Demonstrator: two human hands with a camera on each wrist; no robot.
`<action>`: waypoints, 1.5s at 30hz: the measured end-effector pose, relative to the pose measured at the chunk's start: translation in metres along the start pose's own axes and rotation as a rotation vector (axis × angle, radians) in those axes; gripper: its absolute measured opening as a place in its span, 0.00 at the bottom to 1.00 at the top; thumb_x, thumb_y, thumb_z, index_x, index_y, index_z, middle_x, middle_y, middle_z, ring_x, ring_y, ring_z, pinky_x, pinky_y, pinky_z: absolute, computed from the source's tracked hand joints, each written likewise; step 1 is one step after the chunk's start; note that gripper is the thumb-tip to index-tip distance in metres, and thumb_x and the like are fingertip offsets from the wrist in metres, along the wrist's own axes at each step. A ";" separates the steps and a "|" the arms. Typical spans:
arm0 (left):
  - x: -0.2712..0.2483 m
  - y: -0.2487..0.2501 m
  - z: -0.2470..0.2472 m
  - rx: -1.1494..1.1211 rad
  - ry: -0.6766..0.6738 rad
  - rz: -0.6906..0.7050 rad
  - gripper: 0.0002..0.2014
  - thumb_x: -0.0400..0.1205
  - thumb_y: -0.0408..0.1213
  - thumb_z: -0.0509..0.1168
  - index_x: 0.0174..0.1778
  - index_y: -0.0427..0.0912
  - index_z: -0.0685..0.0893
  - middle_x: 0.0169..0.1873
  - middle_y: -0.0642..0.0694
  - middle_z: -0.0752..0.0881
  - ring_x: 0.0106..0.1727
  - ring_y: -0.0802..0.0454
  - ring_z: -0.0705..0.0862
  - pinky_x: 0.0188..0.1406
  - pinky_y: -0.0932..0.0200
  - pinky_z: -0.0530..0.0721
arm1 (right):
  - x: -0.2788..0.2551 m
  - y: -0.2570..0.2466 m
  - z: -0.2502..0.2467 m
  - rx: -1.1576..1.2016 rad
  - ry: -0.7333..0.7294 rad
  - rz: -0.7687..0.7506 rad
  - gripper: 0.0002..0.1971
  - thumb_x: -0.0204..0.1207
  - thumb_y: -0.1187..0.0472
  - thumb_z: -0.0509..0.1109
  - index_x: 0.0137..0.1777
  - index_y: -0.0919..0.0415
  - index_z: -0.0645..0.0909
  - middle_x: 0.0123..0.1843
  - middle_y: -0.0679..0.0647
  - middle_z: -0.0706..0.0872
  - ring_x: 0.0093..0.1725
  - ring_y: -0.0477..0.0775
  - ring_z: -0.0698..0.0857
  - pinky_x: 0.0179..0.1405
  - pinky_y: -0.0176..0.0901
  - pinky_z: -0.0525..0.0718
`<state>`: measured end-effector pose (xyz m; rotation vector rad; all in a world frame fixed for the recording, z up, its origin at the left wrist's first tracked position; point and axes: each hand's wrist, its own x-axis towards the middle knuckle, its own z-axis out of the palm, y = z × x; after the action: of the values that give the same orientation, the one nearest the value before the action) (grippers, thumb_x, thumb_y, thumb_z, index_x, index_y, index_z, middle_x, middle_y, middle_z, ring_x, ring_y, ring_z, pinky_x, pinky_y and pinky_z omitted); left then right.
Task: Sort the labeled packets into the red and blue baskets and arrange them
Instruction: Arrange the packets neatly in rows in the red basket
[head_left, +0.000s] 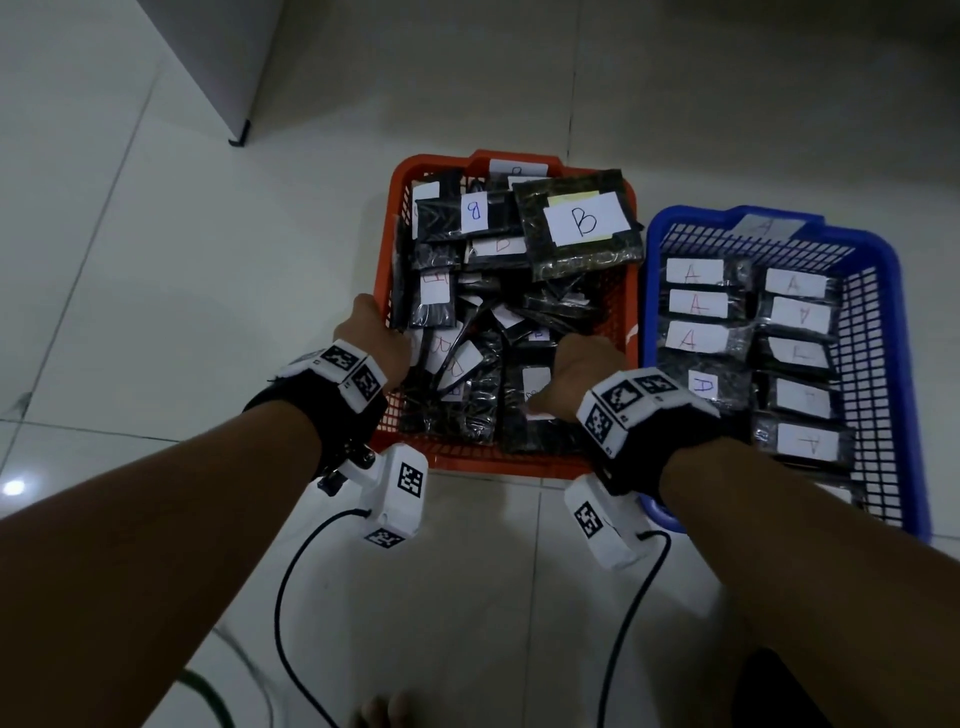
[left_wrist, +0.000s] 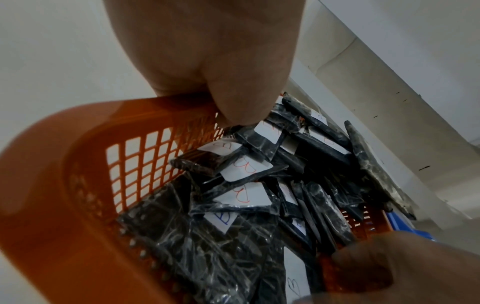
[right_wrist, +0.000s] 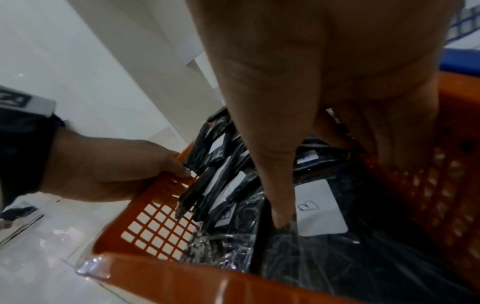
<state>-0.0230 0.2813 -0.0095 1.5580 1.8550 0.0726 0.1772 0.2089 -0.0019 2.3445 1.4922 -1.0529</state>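
A red basket on the floor holds a loose jumble of black packets with white "B" labels; a large B packet lies on top at the far side. To its right, the blue basket holds "A" packets laid in two neat rows. My left hand grips the red basket's left rim, thumb inside. My right hand is inside the red basket near its right wall. Its thumb presses on a near B packet beside the label, and the fingers curl down at that packet's far edge.
Both baskets stand side by side on pale floor tiles. A white cabinet with a black foot stands at the far left. Black cables run from the wrist cameras across the near floor. A bare foot shows at the bottom edge.
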 end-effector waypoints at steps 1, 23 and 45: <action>0.000 0.000 0.000 0.004 -0.002 -0.008 0.12 0.83 0.42 0.60 0.54 0.38 0.70 0.39 0.45 0.75 0.44 0.43 0.77 0.56 0.45 0.79 | 0.000 -0.002 0.002 -0.021 -0.005 -0.018 0.26 0.70 0.50 0.79 0.64 0.61 0.80 0.63 0.60 0.82 0.64 0.64 0.82 0.48 0.47 0.73; 0.014 0.020 -0.011 -0.169 0.061 0.114 0.30 0.77 0.41 0.69 0.74 0.43 0.64 0.54 0.44 0.80 0.49 0.46 0.80 0.45 0.58 0.75 | 0.011 -0.004 -0.026 0.198 0.465 -0.016 0.15 0.75 0.42 0.68 0.41 0.53 0.85 0.38 0.50 0.85 0.36 0.54 0.83 0.38 0.43 0.83; 0.062 0.083 -0.009 0.262 -0.018 0.622 0.38 0.69 0.65 0.62 0.76 0.54 0.71 0.69 0.46 0.79 0.69 0.44 0.77 0.68 0.43 0.78 | 0.062 0.012 -0.048 1.410 0.160 0.183 0.23 0.71 0.50 0.79 0.61 0.62 0.81 0.52 0.55 0.87 0.44 0.50 0.88 0.35 0.41 0.90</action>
<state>0.0407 0.3627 0.0066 2.2626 1.3414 0.0989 0.2255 0.2715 -0.0091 3.2717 0.4108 -2.3992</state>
